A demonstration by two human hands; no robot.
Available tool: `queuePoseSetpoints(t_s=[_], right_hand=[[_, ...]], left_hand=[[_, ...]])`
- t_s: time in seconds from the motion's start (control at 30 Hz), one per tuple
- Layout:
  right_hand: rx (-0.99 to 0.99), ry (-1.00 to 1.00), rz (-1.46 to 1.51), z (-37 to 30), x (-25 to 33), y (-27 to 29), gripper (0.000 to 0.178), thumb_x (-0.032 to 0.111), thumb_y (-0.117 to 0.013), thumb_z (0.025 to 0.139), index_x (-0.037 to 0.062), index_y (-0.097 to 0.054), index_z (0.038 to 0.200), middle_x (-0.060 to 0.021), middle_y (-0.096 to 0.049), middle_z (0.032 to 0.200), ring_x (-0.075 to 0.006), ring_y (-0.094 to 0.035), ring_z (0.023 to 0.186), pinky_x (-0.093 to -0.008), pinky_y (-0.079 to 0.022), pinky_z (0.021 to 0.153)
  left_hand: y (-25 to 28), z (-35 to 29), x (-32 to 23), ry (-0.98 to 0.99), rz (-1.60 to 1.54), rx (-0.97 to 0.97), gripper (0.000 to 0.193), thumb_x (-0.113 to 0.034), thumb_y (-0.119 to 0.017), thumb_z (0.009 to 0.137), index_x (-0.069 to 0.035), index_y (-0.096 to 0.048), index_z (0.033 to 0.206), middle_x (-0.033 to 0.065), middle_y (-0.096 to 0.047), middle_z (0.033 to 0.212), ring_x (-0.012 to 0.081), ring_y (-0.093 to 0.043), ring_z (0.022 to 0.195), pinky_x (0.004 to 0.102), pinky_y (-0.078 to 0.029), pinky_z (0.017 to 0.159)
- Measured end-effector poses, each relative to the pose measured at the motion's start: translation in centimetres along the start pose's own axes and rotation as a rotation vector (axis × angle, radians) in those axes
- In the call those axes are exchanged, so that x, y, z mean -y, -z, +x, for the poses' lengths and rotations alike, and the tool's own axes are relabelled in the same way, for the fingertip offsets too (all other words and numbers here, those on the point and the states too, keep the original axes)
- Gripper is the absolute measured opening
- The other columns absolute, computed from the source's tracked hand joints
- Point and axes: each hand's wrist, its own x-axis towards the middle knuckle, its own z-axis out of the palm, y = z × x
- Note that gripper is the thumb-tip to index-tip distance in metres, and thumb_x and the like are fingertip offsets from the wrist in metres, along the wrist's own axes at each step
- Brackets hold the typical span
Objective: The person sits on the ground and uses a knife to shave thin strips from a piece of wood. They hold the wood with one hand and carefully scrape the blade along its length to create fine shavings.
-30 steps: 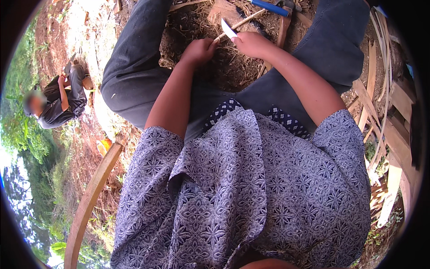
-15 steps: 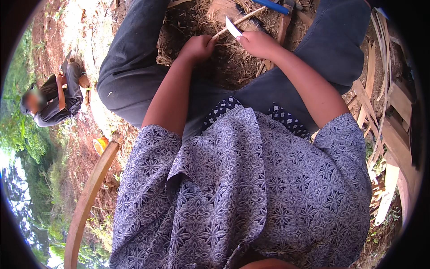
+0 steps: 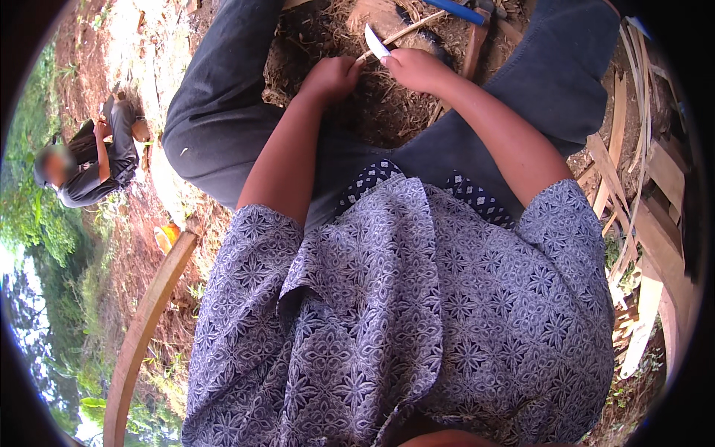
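Between my legs, my left hand [image 3: 331,79] is closed round the near end of a thin, pale wooden stick [image 3: 411,28]. The stick slants up and away to the right. In my right hand [image 3: 418,71] is a knife with a short, curved, bright blade [image 3: 376,42]; its handle is hidden in my fist. The blade lies across the stick, close to my left hand, its tip pointing up and left. Both fists are near each other, with the knife between them.
Wood shavings [image 3: 298,56] cover the ground between my legs. A tool with a blue handle [image 3: 460,11] lies beyond my right hand. Wooden strips and boards [image 3: 659,223] are piled at the right. A long beam [image 3: 149,320] stands at the left; another person [image 3: 97,156] sits farther off.
My right hand and the knife have shifted slightly left along the stick, toward my left hand. My left hand keeps its hold, nearly in place.
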Motion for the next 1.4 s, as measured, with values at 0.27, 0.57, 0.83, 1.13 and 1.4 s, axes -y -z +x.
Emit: queuePoseSetpoints(t_s=[0.27,0.57,0.83,1.13,1.4], right_hand=[[0.079,-0.041,0.134,1.1,1.8,-1.1,0.043,0.039,-0.042,0.103,0.0011,-0.061,0.099,-0.0112,-0.061,0.063,-0.0221,-0.062,0.049,-0.0372,-0.055,0.050],[0.012,-0.051,0.007,-2.5,0.3,0.8,0.042,0.035,-0.041,0.103,0.0008,-0.063,0.093,-0.0129,-0.063,0.063,-0.0246,-0.063,0.049,-0.0401,-0.054,0.053],[0.016,-0.010,-0.016,-1.7,0.6,0.0,0.040,0.034,-0.041,0.103,0.0012,-0.061,0.091,-0.0137,-0.062,0.063,-0.0252,-0.062,0.048,-0.0411,-0.052,0.050],[0.078,-0.064,0.120,0.5,2.5,-1.2,0.040,0.038,-0.042,0.103,0.0025,-0.060,0.095,-0.0091,-0.058,0.061,-0.0202,-0.059,0.045,-0.0359,-0.052,0.046],[0.054,-0.121,0.119,-1.0,0.3,0.9,0.043,0.042,-0.043,0.102,0.0036,-0.060,0.095,-0.0055,-0.057,0.062,-0.0172,-0.058,0.044,-0.0352,-0.051,0.044]], left_hand=[[-0.2,0.1,0.4,-0.040,0.048,-0.036,0.033,-0.035,-0.057,0.095,-0.006,-0.071,0.091,0.0220,-0.068,0.085,0.0428,-0.065,0.084,0.0509,-0.052,0.076],[-0.1,-0.1,0.0,-0.020,-0.001,-0.042,0.032,-0.034,-0.058,0.095,-0.006,-0.072,0.089,0.0220,-0.068,0.082,0.0426,-0.066,0.081,0.0505,-0.052,0.074],[-0.1,0.1,0.1,-0.046,0.021,-0.033,0.032,-0.035,-0.058,0.095,-0.006,-0.071,0.091,0.0229,-0.068,0.084,0.0431,-0.065,0.083,0.0507,-0.052,0.076],[-0.2,0.1,0.4,-0.061,0.046,-0.033,0.032,-0.035,-0.057,0.095,-0.007,-0.071,0.091,0.0214,-0.068,0.085,0.0420,-0.066,0.083,0.0505,-0.053,0.075],[-0.3,0.2,1.0,0.041,-0.097,0.012,0.038,-0.041,-0.067,0.088,-0.003,-0.070,0.091,0.0216,-0.068,0.081,0.0371,-0.068,0.077,0.0444,-0.052,0.070]])
